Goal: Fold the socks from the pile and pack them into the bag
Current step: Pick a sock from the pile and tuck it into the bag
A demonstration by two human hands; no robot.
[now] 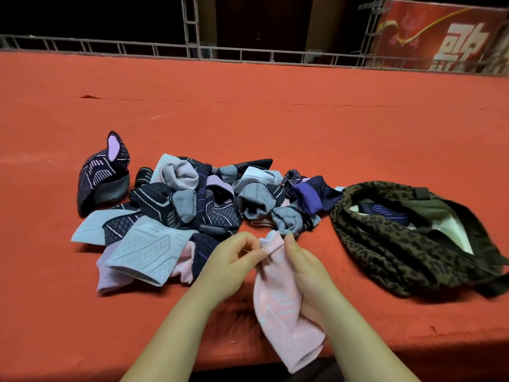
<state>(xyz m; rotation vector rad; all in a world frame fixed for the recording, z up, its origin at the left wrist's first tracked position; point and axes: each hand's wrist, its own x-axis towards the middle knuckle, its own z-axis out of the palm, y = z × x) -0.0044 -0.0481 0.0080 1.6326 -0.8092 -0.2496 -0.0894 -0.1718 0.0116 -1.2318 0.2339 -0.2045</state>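
Note:
A pale pink sock hangs lengthwise in front of me, its lower end over the table's near edge. My left hand pinches its top edge from the left. My right hand grips the same top edge from the right, fingers along the sock's side. Just beyond lies the pile of socks, in navy, grey, light blue and lilac, loose and tangled. A leopard-print bag lies open to the right, with a dark blue folded sock showing inside its mouth.
The red cloth table stretches far back to a metal truss rail. A dark patterned sock stands apart at the pile's left end. A red banner hangs at the back right.

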